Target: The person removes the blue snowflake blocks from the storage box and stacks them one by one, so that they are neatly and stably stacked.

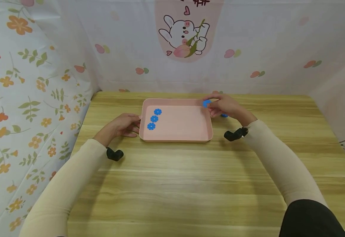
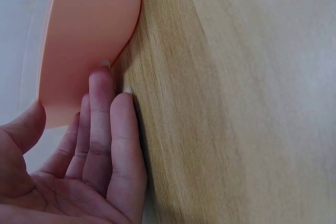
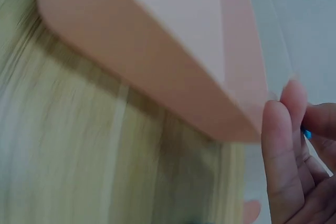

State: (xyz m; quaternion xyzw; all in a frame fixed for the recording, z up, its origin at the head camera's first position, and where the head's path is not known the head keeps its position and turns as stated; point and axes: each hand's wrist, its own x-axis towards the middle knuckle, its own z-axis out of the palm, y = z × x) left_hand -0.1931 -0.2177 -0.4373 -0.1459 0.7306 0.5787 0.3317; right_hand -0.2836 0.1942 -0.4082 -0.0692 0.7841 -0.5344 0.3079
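A pink tray (image 1: 179, 123) lies on the wooden table, with several blue notched discs about it. Three of them, such as the middle disc (image 1: 154, 118), form a slanting row on the tray's left side. My right hand (image 1: 225, 106) pinches another blue notched disc (image 1: 206, 103) over the tray's back right corner; only a sliver of this disc (image 3: 307, 133) shows between the fingers in the right wrist view. One more disc (image 1: 224, 115) lies on the table under that hand, partly hidden. My left hand (image 1: 125, 125) touches the tray's left side with nearly straight fingers, thumb at the rim.
The wooden table (image 1: 175, 184) reaches back to a printed white cloth (image 1: 125, 39) hanging behind it. Another flowered cloth (image 1: 36, 108) hangs along the left side. Black wrist mounts (image 1: 114, 154) sit on both forearms.
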